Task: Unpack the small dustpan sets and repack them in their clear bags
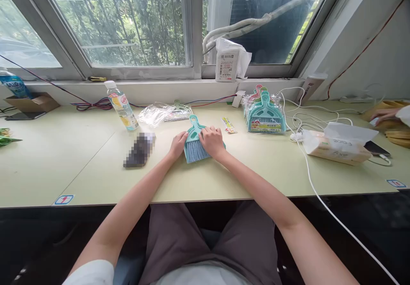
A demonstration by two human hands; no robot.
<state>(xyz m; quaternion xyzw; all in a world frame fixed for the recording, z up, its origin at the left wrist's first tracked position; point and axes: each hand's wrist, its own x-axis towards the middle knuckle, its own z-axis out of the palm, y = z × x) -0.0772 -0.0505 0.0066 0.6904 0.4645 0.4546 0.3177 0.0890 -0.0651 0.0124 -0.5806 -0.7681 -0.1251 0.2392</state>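
Observation:
A small turquoise hand brush [197, 150] with blue-grey bristles lies on a matching dustpan [221, 146] in front of me, their handles pointing away. My left hand [178, 145] is closed on the left edge of the set, thumb on top. From the right, my right hand [212, 141] curls over the brush's shoulder and covers part of it; its fingertips press on the turquoise plastic. Just right of the hands a small printed label card [229, 125] lies flat. Behind them, a clear plastic bag [155, 114] rests by a pale green wrapped brush set [178, 111].
Several bagged dustpan sets [265, 112] stand at the back right. Near them are white cables [303, 148], a tissue pack [336, 146] and a phone [378, 149]. A drink bottle [121, 106] and a blurred dark object [139, 150] are left. Another person's hand [386, 116] shows far right.

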